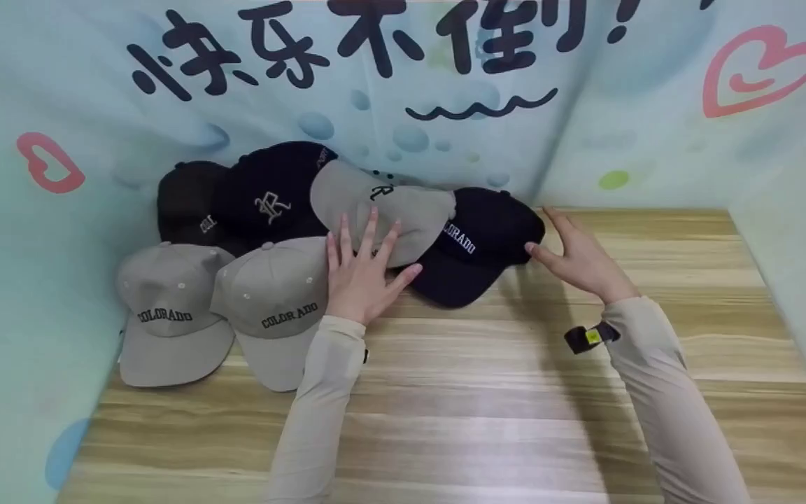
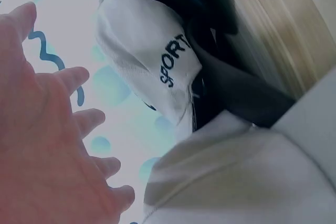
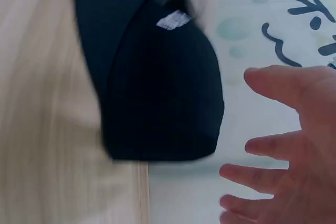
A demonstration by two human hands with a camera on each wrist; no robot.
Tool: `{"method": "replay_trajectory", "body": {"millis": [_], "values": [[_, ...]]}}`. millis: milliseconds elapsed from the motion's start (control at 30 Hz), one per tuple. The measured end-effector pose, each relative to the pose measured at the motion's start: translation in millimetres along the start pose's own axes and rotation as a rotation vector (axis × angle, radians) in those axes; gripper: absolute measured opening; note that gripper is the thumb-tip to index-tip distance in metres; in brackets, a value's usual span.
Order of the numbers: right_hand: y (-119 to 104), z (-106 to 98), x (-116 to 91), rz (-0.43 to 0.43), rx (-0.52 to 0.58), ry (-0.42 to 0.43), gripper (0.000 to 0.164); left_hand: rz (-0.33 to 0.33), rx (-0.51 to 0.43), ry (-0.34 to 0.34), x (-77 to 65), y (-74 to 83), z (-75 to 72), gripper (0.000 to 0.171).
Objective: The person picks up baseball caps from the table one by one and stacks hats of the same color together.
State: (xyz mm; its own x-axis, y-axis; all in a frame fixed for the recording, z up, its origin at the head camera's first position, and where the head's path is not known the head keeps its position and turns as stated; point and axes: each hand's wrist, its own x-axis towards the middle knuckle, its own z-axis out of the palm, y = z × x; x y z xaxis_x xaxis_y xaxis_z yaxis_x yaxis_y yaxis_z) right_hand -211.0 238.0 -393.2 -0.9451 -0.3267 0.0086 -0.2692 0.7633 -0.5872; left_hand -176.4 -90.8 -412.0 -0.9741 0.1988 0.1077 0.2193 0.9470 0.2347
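While the left hand [image 1: 364, 276] spreads its fingers in front of the grey R cap [image 1: 413, 213], the right hand [image 1: 581, 259] stands with thumb and fingers parted just beside the navy COLORADO cap [image 1: 497, 224]. Both hands grip nothing; contact cannot be told. Caps sit side by side, toward the back of the wooden surface [image 1: 473, 392].

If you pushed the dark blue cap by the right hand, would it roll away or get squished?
The dark blue cap probably wouldn't roll far, because its wide brim sticks out on one side. Its rounded top might squish a bit: it looks like cloth, and the similar grey cap beside it has creases. Being thin fabric, it's likely light too.
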Motion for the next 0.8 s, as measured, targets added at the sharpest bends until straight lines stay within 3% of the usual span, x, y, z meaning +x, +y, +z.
{"method": "replay_trajectory", "body": {"millis": [267, 533, 700, 800], "values": [[-5.3, -6.6, 29.6, 0.122, 0.234, -0.08, 0.068, 0.036, 0.036, 0.023, -4.7, 2.8, -7.3, 0.072], [-10.5, -3.3, 56.8, 0.241, 0.223, -0.122, 0.069, 0.021, 0.046, 0.008, -11.1, -3.7, -21.8, 0.069], [-20.0, -1.1, 69.4, 0.317, 0.36, -0.032, 0.069, -0.006, 0.052, 0.003, -15.2, -10.4, -28.0, 0.068], [-27.3, -0.8, 71.4, 0.326, 0.372, 0.044, 0.058, -0.019, 0.062, 0.008, -18.0, -14.0, -30.6, 0.067]]}}
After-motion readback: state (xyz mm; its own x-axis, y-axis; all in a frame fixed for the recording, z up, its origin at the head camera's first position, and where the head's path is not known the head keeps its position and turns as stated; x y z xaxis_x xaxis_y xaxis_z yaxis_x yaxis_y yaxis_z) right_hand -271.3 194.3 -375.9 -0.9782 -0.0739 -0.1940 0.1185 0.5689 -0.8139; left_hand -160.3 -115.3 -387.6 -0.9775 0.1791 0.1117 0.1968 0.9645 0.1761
